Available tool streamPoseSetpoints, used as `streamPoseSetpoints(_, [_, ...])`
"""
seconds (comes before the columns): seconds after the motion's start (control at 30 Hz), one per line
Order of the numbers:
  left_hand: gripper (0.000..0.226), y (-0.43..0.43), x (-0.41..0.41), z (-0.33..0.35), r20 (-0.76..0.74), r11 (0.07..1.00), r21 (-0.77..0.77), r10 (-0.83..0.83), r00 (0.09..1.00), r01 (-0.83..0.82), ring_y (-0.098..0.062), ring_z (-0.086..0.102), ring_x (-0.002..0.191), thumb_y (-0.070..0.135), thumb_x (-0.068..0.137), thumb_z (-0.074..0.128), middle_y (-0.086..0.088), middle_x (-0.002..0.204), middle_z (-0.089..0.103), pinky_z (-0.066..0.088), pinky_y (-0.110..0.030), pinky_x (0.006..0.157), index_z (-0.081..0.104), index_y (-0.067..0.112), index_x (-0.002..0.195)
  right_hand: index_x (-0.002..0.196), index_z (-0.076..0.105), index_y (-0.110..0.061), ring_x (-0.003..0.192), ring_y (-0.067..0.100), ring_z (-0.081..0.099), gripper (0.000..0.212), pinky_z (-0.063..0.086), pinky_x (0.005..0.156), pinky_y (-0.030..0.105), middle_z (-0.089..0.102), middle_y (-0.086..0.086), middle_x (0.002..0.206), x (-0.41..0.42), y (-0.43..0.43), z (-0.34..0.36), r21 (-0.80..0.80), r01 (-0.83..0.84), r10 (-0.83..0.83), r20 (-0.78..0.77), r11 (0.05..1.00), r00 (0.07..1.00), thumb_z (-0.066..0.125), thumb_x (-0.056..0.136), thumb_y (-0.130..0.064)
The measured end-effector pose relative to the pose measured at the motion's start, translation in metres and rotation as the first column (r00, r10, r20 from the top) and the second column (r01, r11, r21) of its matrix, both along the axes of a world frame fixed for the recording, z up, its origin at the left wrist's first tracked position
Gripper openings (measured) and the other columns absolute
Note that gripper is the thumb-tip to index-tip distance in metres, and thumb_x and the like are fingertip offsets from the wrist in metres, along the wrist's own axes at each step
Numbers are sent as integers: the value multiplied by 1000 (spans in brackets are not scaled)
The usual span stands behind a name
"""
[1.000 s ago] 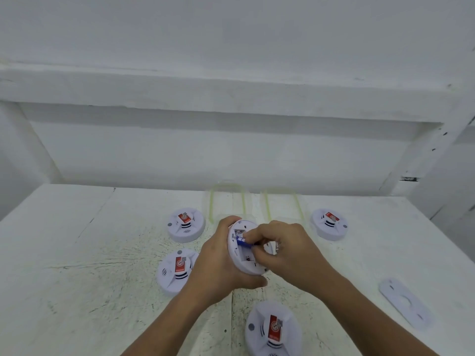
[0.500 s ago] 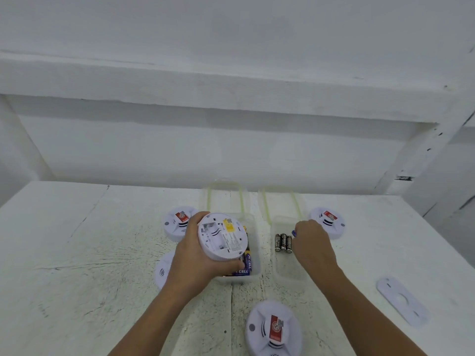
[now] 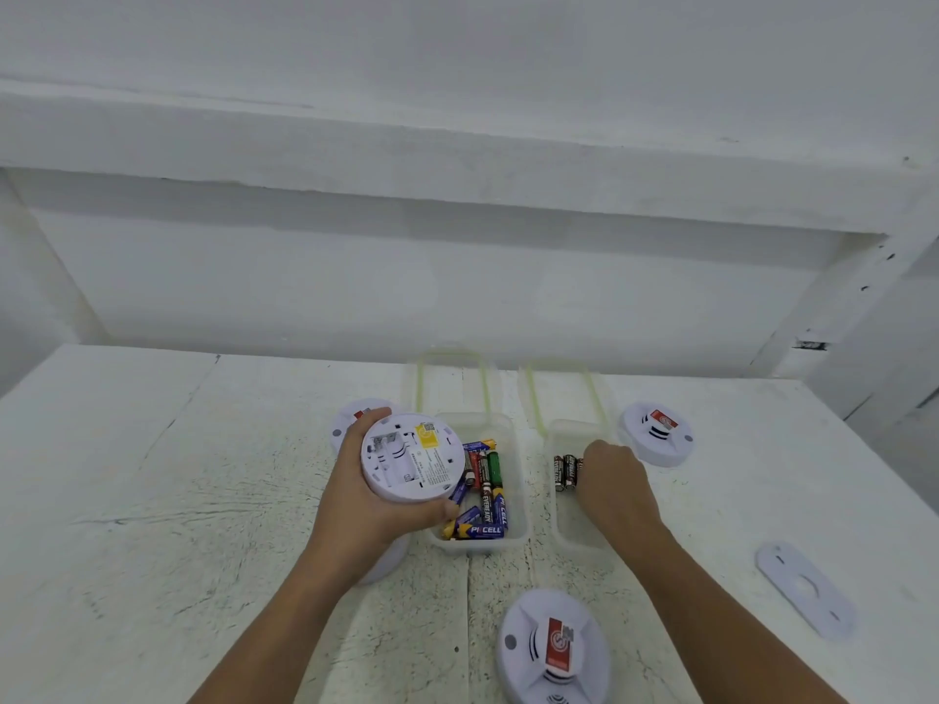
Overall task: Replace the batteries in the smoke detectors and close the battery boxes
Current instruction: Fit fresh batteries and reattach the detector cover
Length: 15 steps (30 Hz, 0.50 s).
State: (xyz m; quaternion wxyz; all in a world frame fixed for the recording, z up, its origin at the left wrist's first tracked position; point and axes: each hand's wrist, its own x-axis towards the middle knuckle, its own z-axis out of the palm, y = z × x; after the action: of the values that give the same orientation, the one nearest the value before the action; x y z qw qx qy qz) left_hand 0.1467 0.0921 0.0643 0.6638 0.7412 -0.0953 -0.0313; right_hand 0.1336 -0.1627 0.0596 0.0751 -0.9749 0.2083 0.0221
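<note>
Left hand: your left hand grips the held detector. Thumb is on the near rim and fingers wrap the far edge.
Held detector: it's lifted off the table with the back side facing you and a yellow sticker on the upper right. It hangs over the left edge of the left box. An open bay shows on the left part, but the inside is too blurred to read.
Right hand: your right hand is down in the right box, knuckles up and fingers curled toward the dark batts. Fingertips are hidden, so can't tell if you're pinching a cell or holding nothing.
Dark batts: a few lie side by side in the far half of the right box, touching your fingers.
Left box: clear tub holding the mixed batts, which are blue, green, red and black and lie loose.
Lids: lids w/ green seals lie just behind both boxes.
Other detectors: all face-up w/ red tags.
- The far-right detector is beside the right box.
- The near detector sits between your forearms.
- The far-left detector is partly behind your left hand.
- The low-left detector is mostly under your left wrist.
Mount plate: the mount plate lies flat at the right, well apart from the boxes.
</note>
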Motion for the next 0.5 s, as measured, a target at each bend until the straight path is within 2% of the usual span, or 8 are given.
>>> streamPoseSetpoints(0.07, [111, 2, 0, 2, -2, 1000, -9, -9, 1000, 9, 14, 54, 104, 38, 29, 86, 20, 119, 58, 46, -10, 79, 43, 30, 131, 60, 26, -16, 50, 5, 30, 37, 18, 41, 19, 34, -3, 60, 1, -2, 1, -11, -2, 2, 19, 1000, 1000, 39, 89, 3])
streamPoseSetpoints(0.13, [107, 5, 0, 3, -10, 1000, -26, -15, 1000, 15, 13, 55, 102, 36, 30, 84, 18, 118, 58, 48, -12, 78, 44, 29, 129, 64, 37, -12, 57, 9, 38, 29, 25, 47, 19, 44, -1, 68, 2, -1, 6, -16, -20, 22, 98, 1000, 995, 41, 90, 0])
streamPoseSetpoints(0.2, [105, 8, 1, 3, -16, 999, -40, -16, 1000, 15, 11, 57, 102, 34, 31, 83, 15, 119, 58, 51, -13, 77, 44, 27, 128, 82, 55, -7, 76, 17, 50, 19, 38, 62, 23, 57, 4, 86, 3, 7, 13, -33, -108, 112, 183, 994, 977, 40, 93, -3])
streamPoseSetpoints(0.27, [103, 12, 1, 2, -13, 999, -43, -21, 1000, 21, 9, 57, 103, 31, 33, 82, 14, 119, 58, 51, -12, 76, 45, 24, 129, 98, 61, -6, 91, 18, 51, 21, 39, 74, 23, 59, 5, 98, 7, 19, 20, -31, -199, 200, 267, 979, 943, 41, 96, -7])
streamPoseSetpoints(0.33, [100, 15, 1, 1, -9, 999, -43, -30, 1000, 30, 8, 58, 104, 25, 36, 83, 13, 119, 59, 51, -12, 75, 45, 25, 129, 105, 63, -6, 93, 18, 52, 21, 38, 76, 21, 60, 6, 101, 12, 35, 24, 49, -271, 238, 346, 961, 907, 44, 96, -9])
streamPoseSetpoints(0.4, [95, 18, 0, -1, -9, 999, -41, -35, 999, 34, 7, 58, 104, 12, 42, 83, 14, 118, 59, 51, -12, 74, 46, 26, 128, 106, 63, -7, 93, 19, 55, 22, 42, 80, 24, 60, 6, 102, 20, 52, 23, 111, -346, 296, 317, 932, 901, 44, 95, -8])
streamPoseSetpoints(0.5, [92, 21, 1, -2, -14, 998, -33, -48, 999, 48, 7, 57, 106, 9, 46, 79, 23, 114, 60, 51, -12, 75, 45, 29, 129, 98, 64, -6, 87, 23, 58, 21, 48, 75, 31, 63, 9, 98, 31, 78, 16, 157, -373, 355, 135, 914, 925, 47, 89, 0])
